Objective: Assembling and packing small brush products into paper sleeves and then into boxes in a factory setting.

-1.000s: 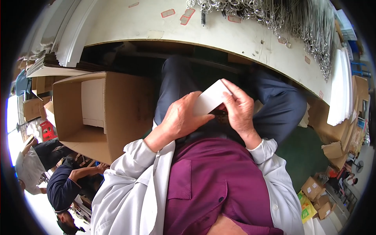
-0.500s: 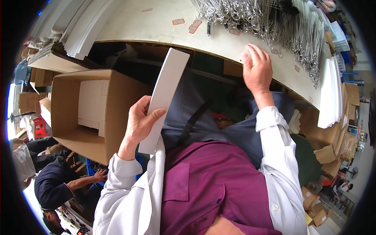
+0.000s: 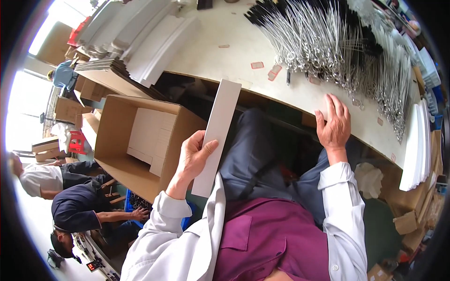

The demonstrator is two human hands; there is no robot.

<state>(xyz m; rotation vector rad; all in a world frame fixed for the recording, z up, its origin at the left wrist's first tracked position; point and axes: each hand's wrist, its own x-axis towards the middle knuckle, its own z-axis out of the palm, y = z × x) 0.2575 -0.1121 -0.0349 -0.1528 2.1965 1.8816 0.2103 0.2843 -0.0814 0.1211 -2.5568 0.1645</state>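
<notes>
My left hand (image 3: pixel 193 157) is closed around the lower part of a long, narrow white carton (image 3: pixel 219 131), thumb on its upper face. The carton is held at a slant over my lap, in front of the table edge. Over by the near edge of the white table (image 3: pixel 206 51), my right hand (image 3: pixel 335 124) lies with its fingers stretched out and nothing seen in it. Beyond that hand, a large heap of thin wire brushes (image 3: pixel 318 51) with looped metal ends and black bristles covers the tabletop.
An open cardboard box (image 3: pixel 112 140) with white cartons (image 3: pixel 150 136) inside stands at my left. Stacks of white card strips (image 3: pixel 161 49) lie at the table's left, more strips (image 3: pixel 417 145) at its right end. A co-worker (image 3: pixel 77 206) bends over a blue crate at lower left.
The view has shifted, so the scene sits lower and further right. My right hand has settled flatter at the table edge. My left hand still holds the white carton.
</notes>
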